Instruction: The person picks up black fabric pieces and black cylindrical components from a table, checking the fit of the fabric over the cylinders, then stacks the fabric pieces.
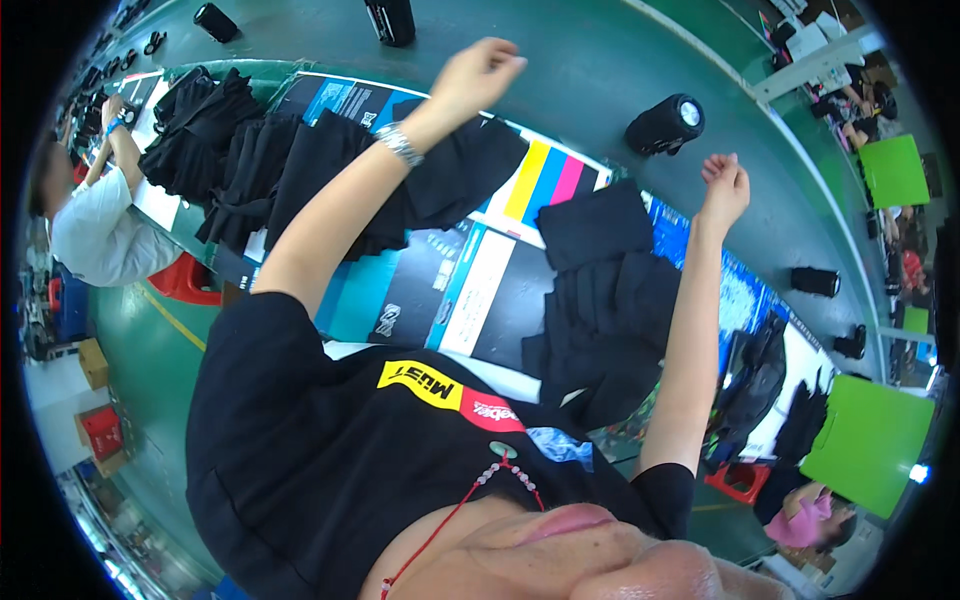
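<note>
Black cylinder [667, 124], in the head view, lies on the long green surface [565, 85], near the right hand [726, 190] but not touching it. That hand is half curled, and I see nothing in it. The left hand [478, 78] is loosely bent and looks bare too, near another black cylinder [392, 22]. Black cloth [598, 225] lies in piles on the table. I think this step is reaching; picking up a cylinder would need wider fingers.
</note>
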A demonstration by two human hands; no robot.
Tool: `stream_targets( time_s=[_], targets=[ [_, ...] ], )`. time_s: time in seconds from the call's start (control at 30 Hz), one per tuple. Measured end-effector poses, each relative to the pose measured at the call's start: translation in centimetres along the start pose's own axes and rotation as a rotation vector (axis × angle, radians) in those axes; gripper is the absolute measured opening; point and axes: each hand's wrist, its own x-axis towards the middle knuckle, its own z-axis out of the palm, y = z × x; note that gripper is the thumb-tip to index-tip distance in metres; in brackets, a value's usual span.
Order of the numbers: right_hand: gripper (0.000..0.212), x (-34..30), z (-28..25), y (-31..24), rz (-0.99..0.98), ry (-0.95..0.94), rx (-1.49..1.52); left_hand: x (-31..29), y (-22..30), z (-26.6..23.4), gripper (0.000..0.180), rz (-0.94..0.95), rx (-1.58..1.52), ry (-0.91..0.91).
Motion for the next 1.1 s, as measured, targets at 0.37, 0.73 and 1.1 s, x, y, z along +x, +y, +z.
stream_targets(
  time_s=[0.37, 0.73, 1.1],
  targets=[
    [0.048, -18.5, 12.7, 1.2, -0.393, -0.37, -0.59, -11.1, -0.9, -3.6, 0.025, 0.149, 0.336, -0.073],
    [0.008, -19.9, 13.1, 1.0, 0.132, -0.397, 0.283, -10.6, -1.8, -8.0, 0.021, 0.118, 0.535, -0.004],
    [0.013, -20.1, 11.9, -3.1, 0.362, -0.59, 0.717, -10.5, 2.5, -5.8, 0.028, -0.228, -0.503, -0.019]
  ],
)
